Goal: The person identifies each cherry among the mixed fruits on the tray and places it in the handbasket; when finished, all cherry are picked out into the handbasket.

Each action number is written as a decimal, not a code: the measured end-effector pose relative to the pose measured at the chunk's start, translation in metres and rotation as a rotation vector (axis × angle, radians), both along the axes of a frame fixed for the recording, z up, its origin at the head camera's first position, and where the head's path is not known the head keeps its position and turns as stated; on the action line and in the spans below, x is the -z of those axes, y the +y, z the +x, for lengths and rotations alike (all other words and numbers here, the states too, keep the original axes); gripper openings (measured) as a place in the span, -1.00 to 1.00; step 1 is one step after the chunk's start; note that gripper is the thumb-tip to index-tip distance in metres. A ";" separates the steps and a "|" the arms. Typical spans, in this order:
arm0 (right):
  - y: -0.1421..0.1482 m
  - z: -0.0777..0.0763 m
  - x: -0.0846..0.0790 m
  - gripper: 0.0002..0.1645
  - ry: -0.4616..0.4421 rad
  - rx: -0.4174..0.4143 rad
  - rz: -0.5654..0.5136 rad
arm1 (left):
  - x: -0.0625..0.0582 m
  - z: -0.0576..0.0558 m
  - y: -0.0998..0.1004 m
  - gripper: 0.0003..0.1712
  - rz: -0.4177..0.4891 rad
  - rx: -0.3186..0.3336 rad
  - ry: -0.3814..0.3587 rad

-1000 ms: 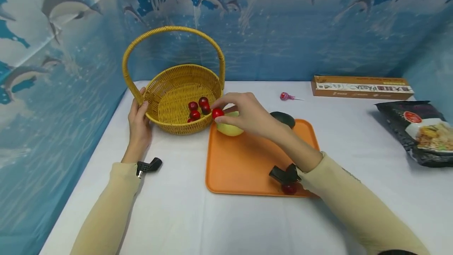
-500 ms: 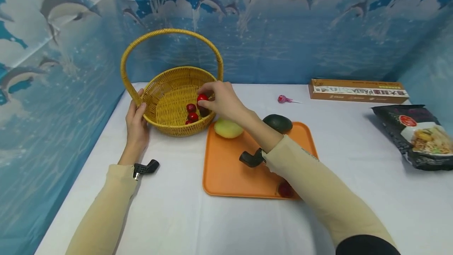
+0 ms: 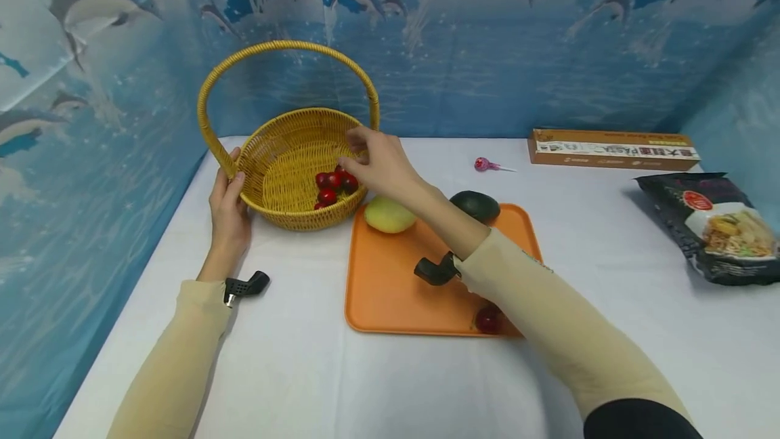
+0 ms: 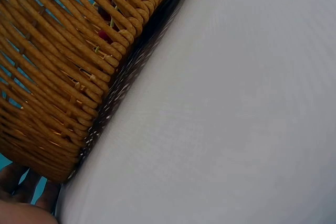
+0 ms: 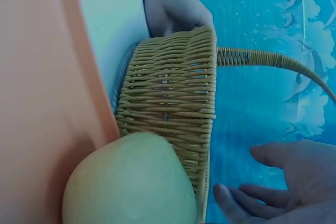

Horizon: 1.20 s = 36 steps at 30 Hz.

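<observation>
White tablecloth [image 3: 292, 371] before me: cherries [image 3: 327, 196] in the basket [image 3: 292, 220], one cherry [image 3: 488, 320] left on the tray [image 3: 390, 283]; left hand [image 3: 229, 219] gripping the basket, right hand [image 3: 385, 162] empty, fingers parted

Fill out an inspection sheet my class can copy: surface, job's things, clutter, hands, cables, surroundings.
Surface: white tablecloth, a few faint creases.
Job's things: wicker basket upright, several cherries inside; orange tray bearing one stray cherry near the right sleeve.
Clutter: yellow-green fruit and avocado-like fruit along the tray's far side; lollipop, pasta box and black food packet beyond it.
Hands: left hand grips the basket's rim; right hand over its right side, thumb and fingers apart, holding nothing.
Cables: nothing seen.
Surroundings: blue dolphin-print backdrop.
</observation>
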State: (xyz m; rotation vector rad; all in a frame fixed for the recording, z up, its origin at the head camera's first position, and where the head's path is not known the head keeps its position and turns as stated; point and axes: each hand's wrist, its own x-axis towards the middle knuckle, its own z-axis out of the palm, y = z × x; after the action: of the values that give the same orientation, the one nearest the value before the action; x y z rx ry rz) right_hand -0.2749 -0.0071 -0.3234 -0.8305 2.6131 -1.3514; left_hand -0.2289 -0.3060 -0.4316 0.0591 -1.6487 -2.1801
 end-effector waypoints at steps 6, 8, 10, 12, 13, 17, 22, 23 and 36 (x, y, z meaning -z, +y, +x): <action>0.019 0.014 -0.004 -0.43 0.002 -0.052 -0.032 | -0.004 0.001 -0.001 -0.43 0.015 -0.004 -0.005; 0.026 0.019 -0.005 -0.45 0.018 -0.066 -0.025 | -0.004 0.001 -0.001 -0.43 0.019 -0.005 -0.010; 0.033 0.024 -0.004 -0.47 0.033 -0.075 -0.016 | -0.004 0.002 -0.001 -0.43 0.023 -0.008 -0.015; 0.040 0.028 -0.004 -0.48 0.042 -0.086 -0.013 | -0.003 0.003 -0.002 -0.43 0.013 -0.012 -0.020; 0.044 0.030 -0.003 -0.49 0.045 -0.091 -0.014 | -0.003 0.004 -0.002 -0.43 0.012 -0.013 -0.019; 0.061 0.037 0.000 -0.50 0.069 -0.091 0.000 | -0.003 0.005 -0.001 -0.43 0.016 -0.013 -0.024; 0.084 0.046 0.004 -0.49 0.111 -0.056 0.044 | -0.002 0.006 0.000 -0.43 0.024 -0.010 -0.025; 0.088 0.048 0.006 -0.49 0.113 -0.051 0.049 | -0.002 0.006 0.000 -0.43 0.021 -0.014 -0.022; 0.150 0.077 0.008 -0.60 0.054 -0.043 0.056 | -0.001 0.004 0.001 -0.43 -0.021 0.000 -0.013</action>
State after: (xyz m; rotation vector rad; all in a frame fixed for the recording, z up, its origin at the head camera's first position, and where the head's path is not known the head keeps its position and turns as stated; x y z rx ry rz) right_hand -0.1980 0.1425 -0.3318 -0.9229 2.6437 -1.2559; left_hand -0.2253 -0.3054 -0.4307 0.0676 -1.6784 -2.1671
